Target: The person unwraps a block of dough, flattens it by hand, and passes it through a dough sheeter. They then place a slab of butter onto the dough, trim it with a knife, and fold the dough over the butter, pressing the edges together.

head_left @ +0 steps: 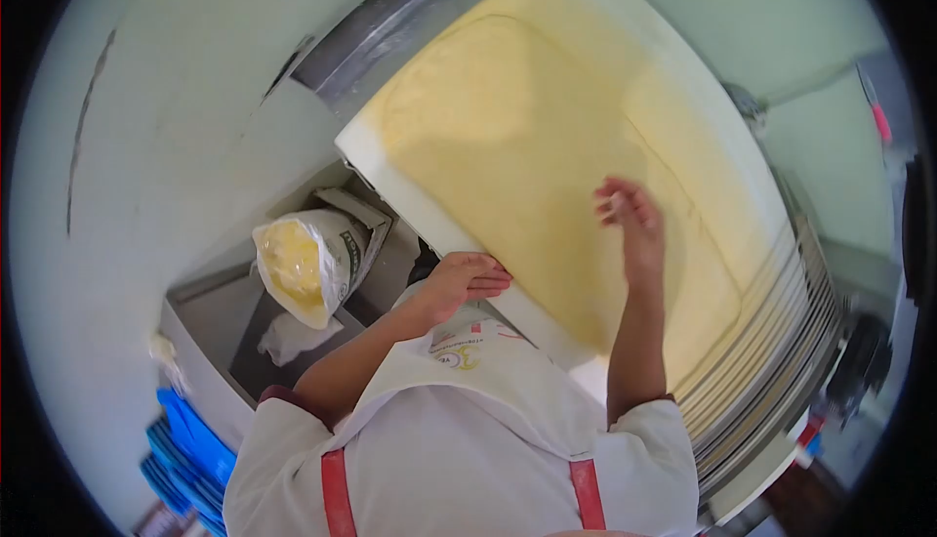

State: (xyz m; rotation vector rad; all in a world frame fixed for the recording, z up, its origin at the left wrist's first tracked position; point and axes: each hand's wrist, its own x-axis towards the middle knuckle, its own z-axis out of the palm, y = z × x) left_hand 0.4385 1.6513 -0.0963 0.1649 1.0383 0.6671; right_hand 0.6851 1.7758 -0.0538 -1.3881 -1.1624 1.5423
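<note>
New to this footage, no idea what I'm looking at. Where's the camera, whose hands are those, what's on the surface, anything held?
No machine arms here: these are one person's bare hands. The single picture comes from a camera worn on that person's head, looking forward and down, so the white clothing at the bottom is their own.

A wide, flat, pale-yellow sheet, seemingly dough, lies on the white-edged table. The left hand rests at the table's near edge, fingers extended, with nothing visible in it. The right hand is over the sheet, fingers partly curled; whether it holds or touches anything is unclear.

To the left stands an open sack with yellow contents; to the right, a stack of thin layers, perhaps trays.
</note>
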